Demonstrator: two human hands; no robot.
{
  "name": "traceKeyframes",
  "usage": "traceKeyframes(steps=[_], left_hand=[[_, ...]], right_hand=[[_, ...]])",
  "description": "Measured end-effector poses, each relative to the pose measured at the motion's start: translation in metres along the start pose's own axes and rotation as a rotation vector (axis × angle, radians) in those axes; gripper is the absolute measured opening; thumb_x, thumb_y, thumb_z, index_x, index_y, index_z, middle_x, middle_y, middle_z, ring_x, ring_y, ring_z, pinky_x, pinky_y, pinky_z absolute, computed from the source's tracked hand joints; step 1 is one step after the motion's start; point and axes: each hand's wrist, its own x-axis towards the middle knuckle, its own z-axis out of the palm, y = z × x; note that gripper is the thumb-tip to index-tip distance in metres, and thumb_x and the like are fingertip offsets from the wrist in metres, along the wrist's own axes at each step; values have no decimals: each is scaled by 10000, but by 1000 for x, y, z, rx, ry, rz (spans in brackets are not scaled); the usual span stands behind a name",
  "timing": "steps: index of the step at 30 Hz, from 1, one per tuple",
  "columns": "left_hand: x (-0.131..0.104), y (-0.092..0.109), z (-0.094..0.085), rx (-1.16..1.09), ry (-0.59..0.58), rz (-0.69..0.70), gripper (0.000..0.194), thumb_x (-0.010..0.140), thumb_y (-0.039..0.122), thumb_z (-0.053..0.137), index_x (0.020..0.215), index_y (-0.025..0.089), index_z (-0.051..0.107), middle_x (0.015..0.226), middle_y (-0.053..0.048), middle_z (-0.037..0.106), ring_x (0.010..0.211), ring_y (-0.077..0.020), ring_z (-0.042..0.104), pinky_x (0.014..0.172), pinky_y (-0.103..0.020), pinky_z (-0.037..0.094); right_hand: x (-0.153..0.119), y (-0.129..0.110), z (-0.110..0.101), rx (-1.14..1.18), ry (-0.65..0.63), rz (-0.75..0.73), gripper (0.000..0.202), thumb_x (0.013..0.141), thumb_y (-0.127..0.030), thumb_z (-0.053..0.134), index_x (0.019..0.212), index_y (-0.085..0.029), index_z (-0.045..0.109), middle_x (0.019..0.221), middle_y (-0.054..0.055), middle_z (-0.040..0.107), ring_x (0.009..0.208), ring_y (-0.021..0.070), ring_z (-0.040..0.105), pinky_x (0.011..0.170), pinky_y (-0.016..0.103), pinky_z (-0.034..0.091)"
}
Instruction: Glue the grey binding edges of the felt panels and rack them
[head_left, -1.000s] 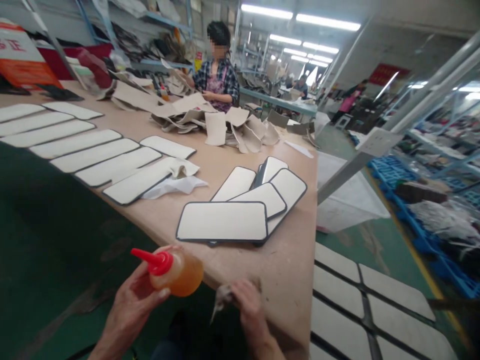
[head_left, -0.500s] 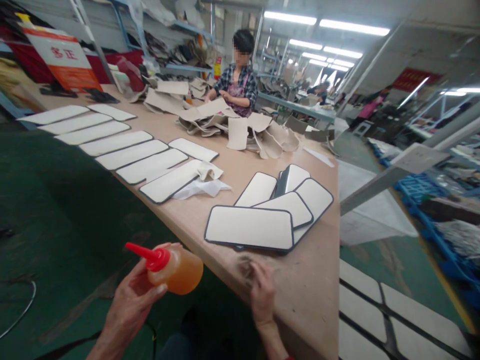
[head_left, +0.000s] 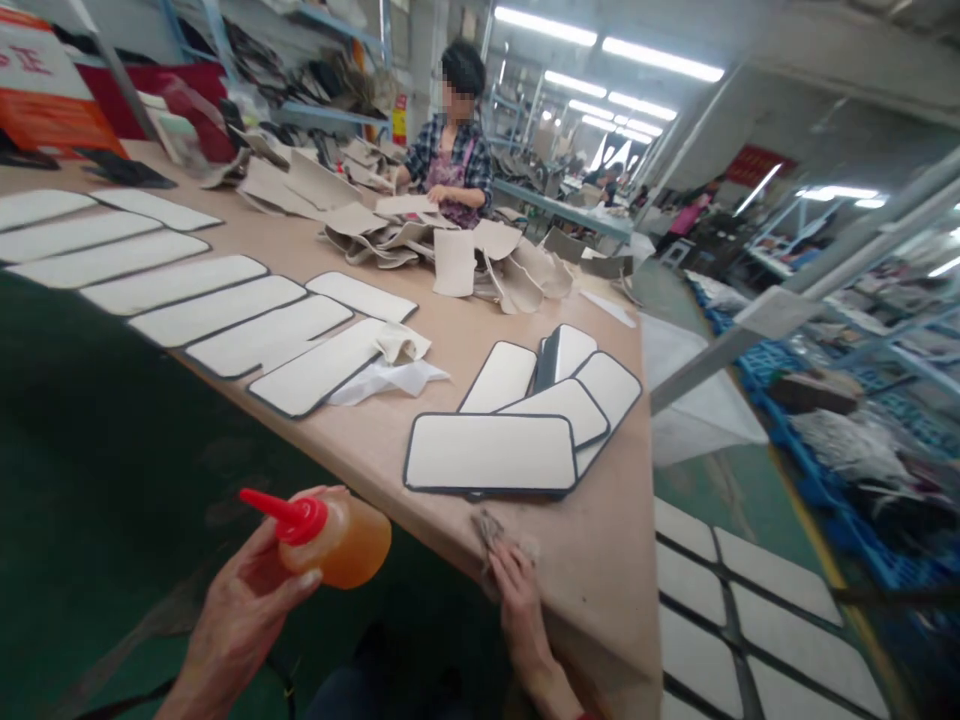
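Observation:
My left hand [head_left: 244, 605] is wrapped round a squeeze bottle [head_left: 354, 540] with a red nozzle cap and orange liquid inside. The bottle is tilted, its nozzle pointing left, in front of the table edge. My right hand [head_left: 523, 605] presses a small crumpled grey rag [head_left: 491, 532] onto the brown tabletop [head_left: 592, 545] near its front edge. Just beyond the rag lies a pale rectangular panel [head_left: 491, 452] with dark edging, on top of several similar overlapping panels [head_left: 559, 405].
More edged panels [head_left: 247, 310] lie in a row to the left, with a crumpled white cloth [head_left: 401, 345] on the nearest. A co-worker [head_left: 454, 150] handles pieces behind a heap of beige pieces [head_left: 405, 235]. A metal post [head_left: 750, 325] slants at the right; panels [head_left: 780, 610] lie below.
The view has turned slightly right, so the table's things appear shifted left. My right hand and the rag, blurred before, now show clearly on the tabletop. The bottle stays in my left hand.

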Motion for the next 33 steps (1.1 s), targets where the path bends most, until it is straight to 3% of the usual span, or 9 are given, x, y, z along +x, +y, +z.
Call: traceKeyframes(steps=[4,7,10,14,18,22,25,30,33], left_hand=[[8,-7,6,5,-144,-95,686,429,200,841,1085,236,647,1174,-60,649,1118,-347,550,870,-363,517],[6,-14,23,26,-210,-129,645,472,236,835,1087,225,639,1177,-63,647,1115,-330,559,882,-346,508],[0,-27,49,3,-291,-141,619,500,267,827,1085,208,633,1178,-85,641,1111,-331,563,875,-348,507],[-8,-54,96,-77,-433,-191,632,499,282,828,1087,191,613,1154,-105,641,1095,-329,572,891,-373,487],[-19,-83,152,-179,-507,-212,628,534,343,793,1097,188,561,1040,-86,655,983,-292,616,830,-352,494],[-20,-113,206,-161,-530,-177,645,539,328,786,1106,184,515,1022,-85,634,943,-273,611,822,-357,476],[-10,-135,253,-102,-550,-113,614,548,293,784,1078,183,496,1033,-84,616,963,-259,600,855,-364,460],[21,-166,343,17,-642,21,558,588,235,749,1064,198,460,1083,-77,571,1050,-244,557,913,-364,428],[38,-183,392,66,-608,112,514,610,204,712,1051,190,448,1060,-72,549,1008,-217,555,913,-356,417]], right_hand=[[-75,60,-70,-197,86,90,414,868,-169,345,1192,-275,580,1161,44,647,1059,222,582,848,396,483],[-115,76,-110,-348,199,190,393,875,-230,319,1071,-250,658,1049,75,690,954,250,623,764,413,497],[-130,77,-136,-495,336,309,428,880,-280,283,983,-192,688,883,147,703,784,296,629,644,446,472],[-108,66,-117,-532,332,318,393,860,-253,331,1058,-154,656,1017,160,679,934,290,607,737,446,470],[-88,73,-95,-459,224,239,335,814,-250,424,1033,-325,666,1051,1,693,955,207,624,729,339,487],[-97,114,-141,-493,400,377,382,875,-262,334,939,-172,700,869,140,712,773,261,638,637,394,482],[-75,159,-171,-444,427,402,368,889,-272,348,1006,-136,669,957,158,694,888,262,626,740,417,493],[25,232,-156,-284,334,314,380,886,-175,313,1111,-155,620,1095,129,657,1032,214,573,872,404,466],[49,238,-137,-205,278,230,387,860,-138,348,1153,-182,598,1130,107,648,1103,212,540,905,406,452]])
